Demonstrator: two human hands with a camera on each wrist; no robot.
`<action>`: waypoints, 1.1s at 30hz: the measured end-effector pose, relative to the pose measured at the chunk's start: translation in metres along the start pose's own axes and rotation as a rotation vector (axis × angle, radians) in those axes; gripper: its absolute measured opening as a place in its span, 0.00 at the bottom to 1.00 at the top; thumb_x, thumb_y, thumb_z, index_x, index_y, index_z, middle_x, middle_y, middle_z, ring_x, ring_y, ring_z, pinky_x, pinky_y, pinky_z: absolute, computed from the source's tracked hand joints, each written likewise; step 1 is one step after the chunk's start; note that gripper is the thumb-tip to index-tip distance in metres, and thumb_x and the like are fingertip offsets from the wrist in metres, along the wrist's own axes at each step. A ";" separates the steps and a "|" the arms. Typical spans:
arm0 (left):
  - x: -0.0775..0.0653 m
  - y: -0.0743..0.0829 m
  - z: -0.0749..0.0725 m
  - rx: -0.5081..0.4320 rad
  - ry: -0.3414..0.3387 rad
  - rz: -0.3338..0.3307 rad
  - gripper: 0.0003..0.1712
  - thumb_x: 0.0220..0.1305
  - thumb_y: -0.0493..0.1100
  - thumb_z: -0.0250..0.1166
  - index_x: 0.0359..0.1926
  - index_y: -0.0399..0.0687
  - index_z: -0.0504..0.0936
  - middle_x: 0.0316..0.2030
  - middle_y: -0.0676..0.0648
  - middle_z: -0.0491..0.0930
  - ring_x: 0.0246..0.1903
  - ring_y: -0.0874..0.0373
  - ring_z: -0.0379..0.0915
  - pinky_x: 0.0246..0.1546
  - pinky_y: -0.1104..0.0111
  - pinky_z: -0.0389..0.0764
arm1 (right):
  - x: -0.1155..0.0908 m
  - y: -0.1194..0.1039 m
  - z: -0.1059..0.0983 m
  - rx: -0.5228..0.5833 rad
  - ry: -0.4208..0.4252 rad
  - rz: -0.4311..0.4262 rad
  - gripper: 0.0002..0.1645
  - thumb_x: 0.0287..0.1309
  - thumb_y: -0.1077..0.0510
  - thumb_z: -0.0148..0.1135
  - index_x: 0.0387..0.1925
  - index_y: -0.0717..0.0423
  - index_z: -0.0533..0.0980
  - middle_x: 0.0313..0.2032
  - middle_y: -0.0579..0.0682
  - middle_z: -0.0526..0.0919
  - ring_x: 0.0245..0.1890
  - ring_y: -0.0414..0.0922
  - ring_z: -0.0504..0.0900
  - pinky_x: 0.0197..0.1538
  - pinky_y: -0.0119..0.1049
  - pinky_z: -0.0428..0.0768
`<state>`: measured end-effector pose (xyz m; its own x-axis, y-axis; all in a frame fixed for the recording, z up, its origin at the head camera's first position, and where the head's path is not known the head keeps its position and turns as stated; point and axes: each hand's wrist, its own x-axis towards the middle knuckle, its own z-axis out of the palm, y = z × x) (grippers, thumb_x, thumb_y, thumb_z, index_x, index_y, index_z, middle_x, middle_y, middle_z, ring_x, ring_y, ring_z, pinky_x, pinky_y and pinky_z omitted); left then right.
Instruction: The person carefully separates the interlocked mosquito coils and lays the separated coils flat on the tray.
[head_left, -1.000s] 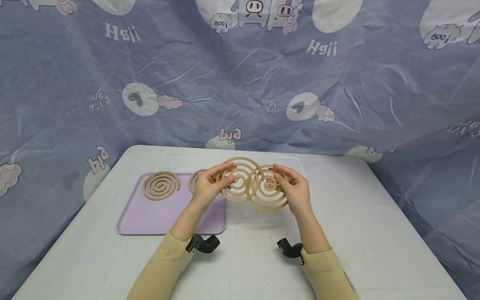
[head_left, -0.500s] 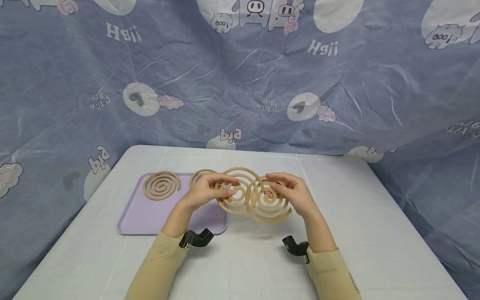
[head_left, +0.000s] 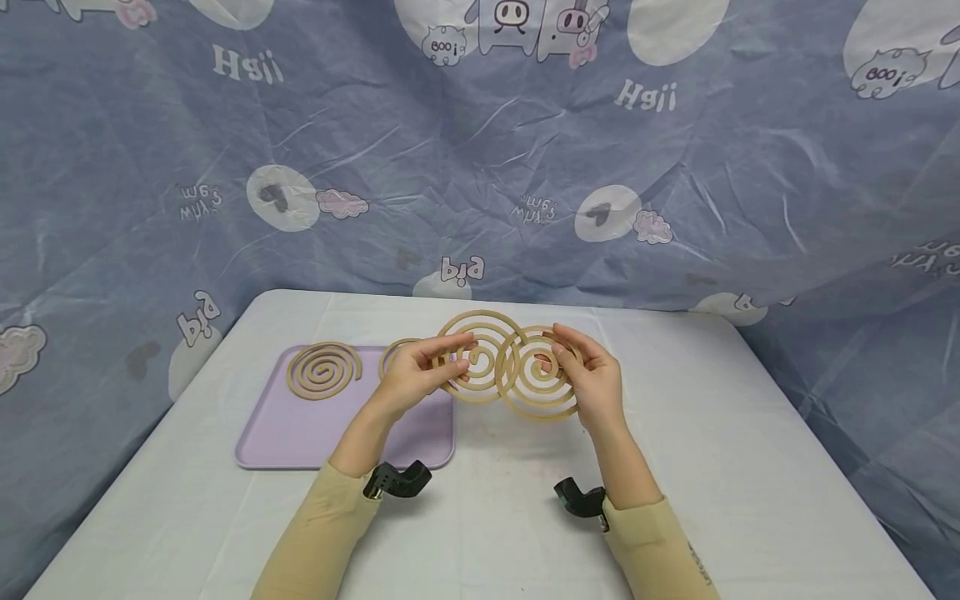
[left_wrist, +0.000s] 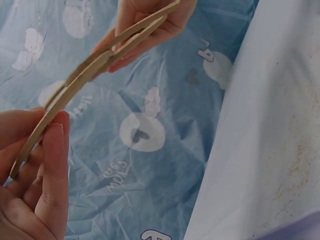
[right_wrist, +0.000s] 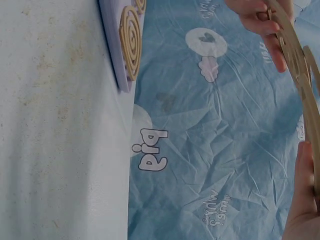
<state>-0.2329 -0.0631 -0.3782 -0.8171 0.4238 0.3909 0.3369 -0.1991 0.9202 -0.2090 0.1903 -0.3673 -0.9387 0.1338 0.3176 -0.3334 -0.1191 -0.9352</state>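
Two tan mosquito coils are held up over the table, their outer turns overlapping in the head view. My left hand (head_left: 411, 377) pinches the left coil (head_left: 480, 314) between thumb and fingers. The right coil (head_left: 545, 416) is pinched by my right hand (head_left: 600, 387) at its right side. Seen edge-on in the left wrist view, the coils look slightly bowed and linked or laid across each other; I cannot tell which. On the lilac tray (head_left: 300, 435) lies another coil (head_left: 324, 372), and one more coil (head_left: 390, 346) is partly hidden behind my left hand.
A white-covered table (head_left: 697, 433) carries the tray on its left side. Brownish crumbs (right_wrist: 75, 60) speckle the cloth in the right wrist view. Behind the table hangs a blue printed curtain (head_left: 450, 167). Each wrist wears a black mount (head_left: 397, 480).
Both hands dipped toward me with the two coils half a second ago, then rose to about their former height. The grip on each coil stays the same. The tray has not moved.
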 end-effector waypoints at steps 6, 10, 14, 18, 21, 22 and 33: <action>-0.002 0.001 -0.006 0.026 -0.012 -0.026 0.22 0.57 0.27 0.63 0.54 0.28 0.74 0.46 0.32 0.78 0.25 0.63 0.79 0.16 0.78 0.67 | -0.001 -0.004 -0.008 -0.033 -0.170 0.050 0.18 0.60 0.67 0.59 0.53 0.65 0.75 0.45 0.47 0.82 0.38 0.41 0.83 0.36 0.31 0.82; -0.003 0.002 -0.008 0.031 -0.040 -0.069 0.22 0.56 0.27 0.64 0.53 0.29 0.76 0.46 0.33 0.78 0.25 0.59 0.80 0.21 0.71 0.80 | 0.001 -0.007 -0.018 -0.101 -0.351 0.087 0.17 0.60 0.65 0.59 0.51 0.65 0.76 0.47 0.49 0.80 0.39 0.42 0.84 0.40 0.36 0.82; -0.002 0.003 -0.007 -0.007 -0.044 -0.097 0.23 0.55 0.25 0.63 0.54 0.28 0.75 0.49 0.33 0.77 0.24 0.57 0.80 0.24 0.64 0.83 | 0.002 -0.009 -0.027 -0.156 -0.450 0.096 0.19 0.60 0.66 0.59 0.53 0.68 0.73 0.41 0.50 0.81 0.32 0.41 0.83 0.36 0.34 0.81; -0.002 0.002 -0.005 -0.025 -0.027 -0.097 0.23 0.56 0.24 0.62 0.55 0.27 0.73 0.48 0.33 0.78 0.25 0.58 0.80 0.24 0.67 0.82 | 0.003 -0.009 -0.030 -0.213 -0.433 0.087 0.20 0.59 0.65 0.60 0.53 0.70 0.73 0.32 0.48 0.82 0.26 0.39 0.78 0.30 0.30 0.78; -0.001 0.002 -0.002 -0.017 0.014 -0.088 0.24 0.56 0.25 0.63 0.55 0.28 0.74 0.40 0.37 0.82 0.23 0.60 0.80 0.17 0.76 0.75 | 0.003 -0.008 -0.028 -0.224 -0.363 0.076 0.20 0.59 0.63 0.62 0.52 0.69 0.74 0.27 0.46 0.80 0.24 0.39 0.74 0.29 0.30 0.76; -0.001 0.001 -0.002 -0.019 0.031 -0.082 0.24 0.56 0.26 0.63 0.56 0.28 0.74 0.37 0.39 0.83 0.22 0.60 0.80 0.15 0.78 0.71 | 0.003 -0.008 -0.026 -0.221 -0.331 0.076 0.21 0.59 0.63 0.62 0.52 0.68 0.75 0.26 0.46 0.80 0.24 0.39 0.74 0.29 0.30 0.76; 0.002 -0.001 0.006 -0.172 0.133 0.021 0.25 0.58 0.24 0.60 0.58 0.24 0.69 0.42 0.42 0.79 0.28 0.57 0.81 0.25 0.72 0.81 | -0.001 -0.003 -0.003 -0.003 0.026 0.067 0.16 0.57 0.68 0.62 0.47 0.56 0.81 0.39 0.42 0.84 0.28 0.37 0.81 0.33 0.27 0.80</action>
<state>-0.2320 -0.0573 -0.3787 -0.8690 0.2997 0.3937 0.2795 -0.3594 0.8904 -0.2066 0.1936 -0.3653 -0.9564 0.1512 0.2500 -0.2695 -0.1258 -0.9548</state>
